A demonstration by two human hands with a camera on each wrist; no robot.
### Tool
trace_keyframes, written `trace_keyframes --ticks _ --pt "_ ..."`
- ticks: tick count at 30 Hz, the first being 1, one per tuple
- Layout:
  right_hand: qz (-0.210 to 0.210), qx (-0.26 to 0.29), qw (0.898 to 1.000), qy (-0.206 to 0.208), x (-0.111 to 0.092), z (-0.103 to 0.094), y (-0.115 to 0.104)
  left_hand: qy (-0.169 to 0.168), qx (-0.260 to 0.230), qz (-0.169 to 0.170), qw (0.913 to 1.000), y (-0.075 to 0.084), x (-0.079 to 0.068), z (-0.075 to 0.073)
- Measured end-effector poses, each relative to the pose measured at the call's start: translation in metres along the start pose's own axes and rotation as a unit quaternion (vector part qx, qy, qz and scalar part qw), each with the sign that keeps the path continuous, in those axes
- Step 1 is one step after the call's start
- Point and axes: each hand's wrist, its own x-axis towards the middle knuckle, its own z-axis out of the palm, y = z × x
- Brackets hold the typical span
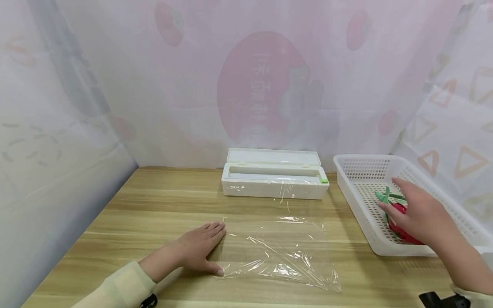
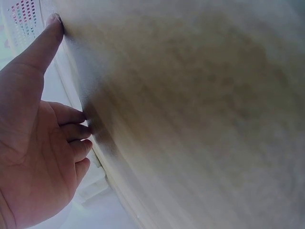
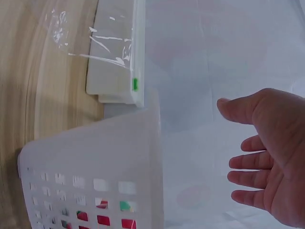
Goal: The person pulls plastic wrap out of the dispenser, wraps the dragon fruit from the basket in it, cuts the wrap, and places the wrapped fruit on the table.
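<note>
A sheet of clear cling film (image 1: 285, 252) lies over the wooden table, running forward to a white cling film dispenser (image 1: 273, 188) with its lid up. My left hand (image 1: 202, 248) rests by the film's left edge, fingertips and thumb on that edge. On the right, my right hand (image 1: 425, 214) is over a white perforated basket (image 1: 358, 214), thumb and fingers spread apart with nothing between them. Below it in the basket lies a red thing with green stem-like parts (image 1: 402, 226), partly hidden by the hand. In the right wrist view the right hand (image 3: 271, 157) shows beside the basket wall (image 3: 95, 152).
A small green slider (image 1: 324, 180) sits at the dispenser's right end. A pale printed cloth (image 1: 185, 107) hangs behind the table and along both sides. The basket stands close to the dispenser's right end.
</note>
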Motion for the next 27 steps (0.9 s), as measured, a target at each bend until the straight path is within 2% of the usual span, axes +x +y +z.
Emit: trace_keyframes --ticks 4,11,16,27 --pt "0.051 0.001 0.998 -0.045 0.003 0.002 0.019 -0.005 0.003 -0.006 1.0000 0.000 0.000 0.000" --pt "0.118 -0.005 0.985 -0.122 0.008 0.005 0.043 -0.002 0.008 -0.001 1.0000 0.000 0.001 -0.002" --pt "0.137 -0.008 0.977 -0.163 0.009 0.006 0.055 -0.004 0.004 -0.001 1.0000 0.000 0.001 -0.003" --pt "0.160 0.001 0.963 -0.217 0.010 0.019 0.074 -0.004 0.009 -0.001 0.9999 0.000 0.002 -0.003"
